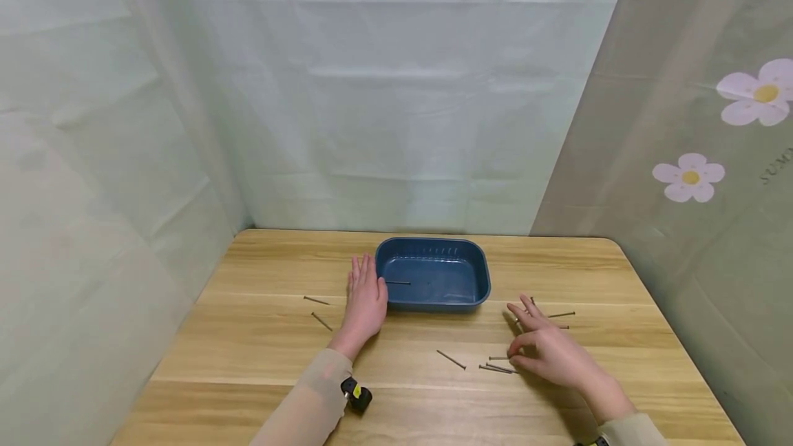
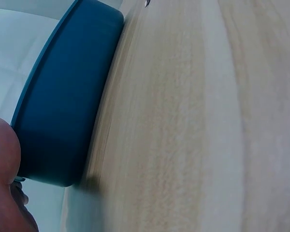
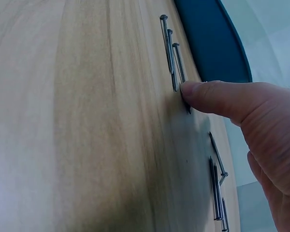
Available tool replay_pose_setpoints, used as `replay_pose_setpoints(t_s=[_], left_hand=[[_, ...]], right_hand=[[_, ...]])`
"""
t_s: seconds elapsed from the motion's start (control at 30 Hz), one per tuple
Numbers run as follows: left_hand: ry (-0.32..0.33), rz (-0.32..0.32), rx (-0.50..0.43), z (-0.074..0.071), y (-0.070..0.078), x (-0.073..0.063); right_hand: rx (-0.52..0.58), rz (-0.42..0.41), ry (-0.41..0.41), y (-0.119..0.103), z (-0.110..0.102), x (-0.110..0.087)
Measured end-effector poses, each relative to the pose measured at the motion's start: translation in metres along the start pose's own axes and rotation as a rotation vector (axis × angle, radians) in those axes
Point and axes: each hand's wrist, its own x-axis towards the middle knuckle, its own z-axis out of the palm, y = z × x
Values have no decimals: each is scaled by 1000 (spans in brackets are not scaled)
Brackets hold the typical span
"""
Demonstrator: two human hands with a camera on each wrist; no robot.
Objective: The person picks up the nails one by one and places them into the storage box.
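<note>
A dark blue rectangular plastic tray [image 1: 434, 307] stands at the back of the table, and one nail [image 1: 398, 283] lies in it. My left hand [image 1: 365, 301] rests along the tray's left side with its fingers straight; the left wrist view shows the thumb [image 2: 2, 150] at the tray's rim. To the right, my right hand [image 1: 551, 349] pinches a nail [image 1: 498, 358] near one end between thumb and index finger. In the right wrist view the thumb [image 3: 217, 99] covers part of that nail [image 3: 179, 60]. Two more nails [image 3: 167, 53] lie right beside it.
Several nails [image 1: 560, 314] lie beyond my right hand, partly hidden by its fingers. A single nail [image 1: 451, 359] lies in front of the tray, and two nails [image 1: 321, 321] lie left of my left hand. Pale cloth [image 1: 396, 122] hangs behind the wooden table [image 1: 384, 418].
</note>
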Motion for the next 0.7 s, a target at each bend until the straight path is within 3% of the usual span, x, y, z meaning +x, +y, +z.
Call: replay_pose_setpoints(t_s=[0.7], left_hand=[[12,9,10,0,0,1]], right_hand=[[-46,21,11,-1,4,0]])
